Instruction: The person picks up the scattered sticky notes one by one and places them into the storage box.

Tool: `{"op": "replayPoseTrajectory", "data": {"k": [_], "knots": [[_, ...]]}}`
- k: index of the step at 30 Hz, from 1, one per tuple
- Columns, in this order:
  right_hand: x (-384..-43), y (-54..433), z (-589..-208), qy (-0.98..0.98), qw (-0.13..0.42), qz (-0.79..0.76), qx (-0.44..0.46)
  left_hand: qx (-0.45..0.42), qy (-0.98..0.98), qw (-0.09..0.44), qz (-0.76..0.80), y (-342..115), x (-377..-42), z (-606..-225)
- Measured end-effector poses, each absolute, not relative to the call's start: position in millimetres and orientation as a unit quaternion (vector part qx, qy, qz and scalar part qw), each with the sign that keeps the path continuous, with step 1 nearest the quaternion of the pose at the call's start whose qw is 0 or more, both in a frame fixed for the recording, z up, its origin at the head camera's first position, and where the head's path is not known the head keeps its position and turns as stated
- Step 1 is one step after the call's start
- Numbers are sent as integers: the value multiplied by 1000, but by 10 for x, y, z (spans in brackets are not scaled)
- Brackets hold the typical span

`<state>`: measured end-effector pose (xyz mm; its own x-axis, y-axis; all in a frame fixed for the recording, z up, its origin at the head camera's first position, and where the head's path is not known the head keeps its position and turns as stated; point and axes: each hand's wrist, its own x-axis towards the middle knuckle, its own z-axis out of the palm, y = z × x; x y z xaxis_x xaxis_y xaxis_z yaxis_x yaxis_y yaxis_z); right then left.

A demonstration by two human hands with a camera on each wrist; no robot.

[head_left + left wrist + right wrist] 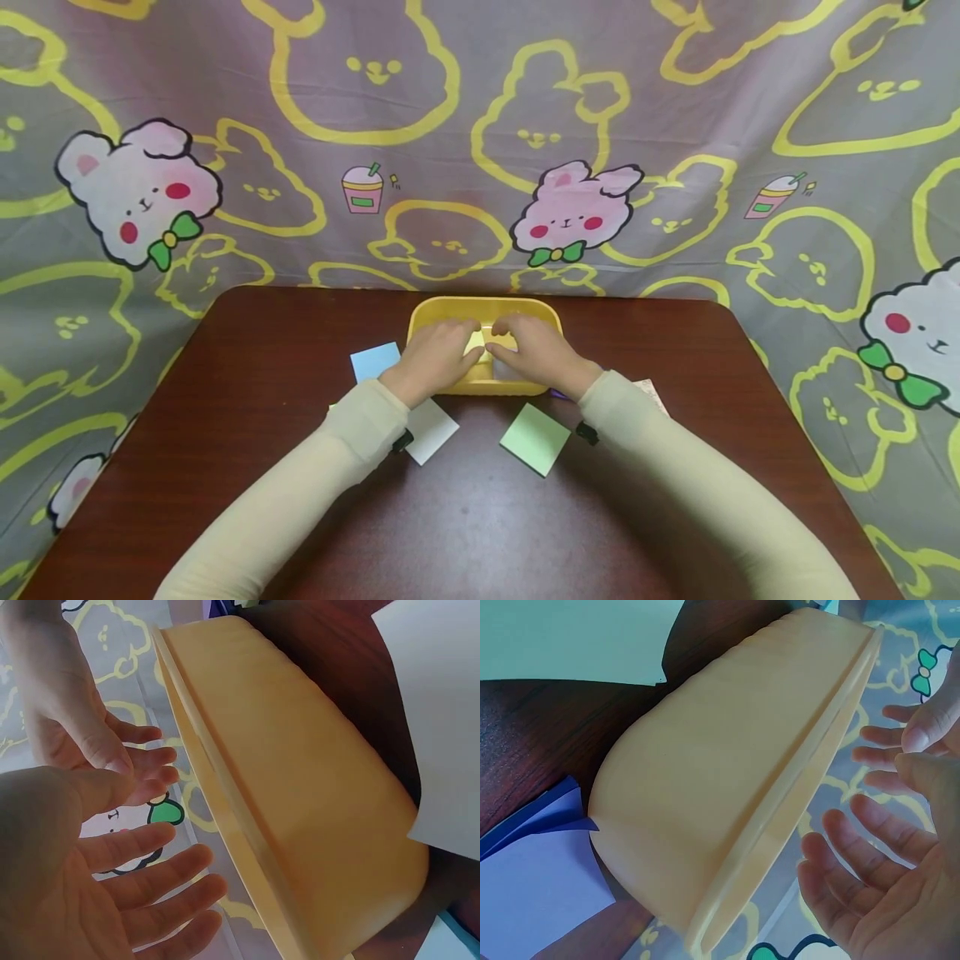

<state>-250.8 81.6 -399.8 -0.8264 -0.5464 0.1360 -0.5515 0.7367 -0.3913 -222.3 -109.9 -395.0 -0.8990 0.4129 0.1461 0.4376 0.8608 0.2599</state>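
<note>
My left hand (438,358) and my right hand (546,350) hover over a yellow plastic bin (495,387) near the table's far edge. Their thumbs come close together above its middle. In the left wrist view, the left fingers (161,881) are spread and loosely bent, with nothing held. The right fingers (862,859) curve gently beside the bin's rim in the right wrist view, also holding nothing. Between the hands, a pale yellow sheet or pad (476,342) shows inside the bin; the rest of its contents are mostly hidden by my hands.
Square paper pads lie around the bin: blue (375,362) at left, white (432,431) by my left wrist, green (536,439) in front, and a patterned one (651,395) partly behind my right sleeve. A purple one (536,889) sits near the bin's right end. A cartoon curtain (457,167) hangs behind.
</note>
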Motion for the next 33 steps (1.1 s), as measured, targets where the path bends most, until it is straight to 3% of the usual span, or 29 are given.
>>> {"op": "replayPoseTrajectory", "data": {"k": [33], "knots": [[-2441,1149,-3944,-924,1,249,288,-228,-962,29,-149,-902,-2101,-3937]]}}
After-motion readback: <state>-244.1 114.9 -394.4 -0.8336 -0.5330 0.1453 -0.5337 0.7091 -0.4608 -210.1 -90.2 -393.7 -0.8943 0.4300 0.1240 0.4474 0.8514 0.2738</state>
